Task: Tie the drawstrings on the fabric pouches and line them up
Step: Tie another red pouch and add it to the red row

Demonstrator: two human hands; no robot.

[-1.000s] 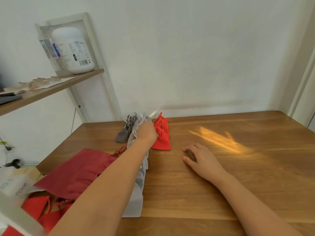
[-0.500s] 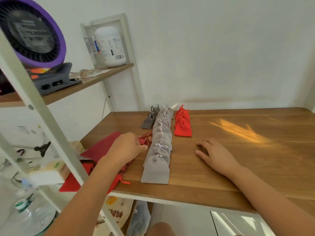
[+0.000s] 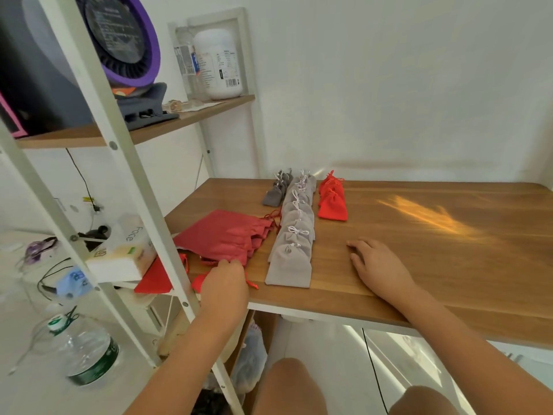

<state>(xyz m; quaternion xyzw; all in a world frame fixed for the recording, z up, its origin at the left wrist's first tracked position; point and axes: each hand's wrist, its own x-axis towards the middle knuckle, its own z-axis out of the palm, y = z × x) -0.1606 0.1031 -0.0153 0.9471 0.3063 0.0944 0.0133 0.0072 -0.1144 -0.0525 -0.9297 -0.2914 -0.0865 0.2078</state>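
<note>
Since these are soft, light cloth with thin cords, I judge each will flop and slide on wood. It is best taken at the gathered neck or cord ends, never the slack body.

Item 1: small bright red fabric pouch, untied, at the near-left edge of the brown wooden tabletop, mostly hidden under my left hand.
Left fingertips: bent down, touching the near edge of the pile of dark red fabric pouches. I cannot tell whether they pinch anything.
Item 2: right hand, fingers straight and flat on the wood, holding nothing, just beside the row of light grey tied pouches.
Item 3: row of bright red tied pouches, far side, well apart from both hands.
</note>
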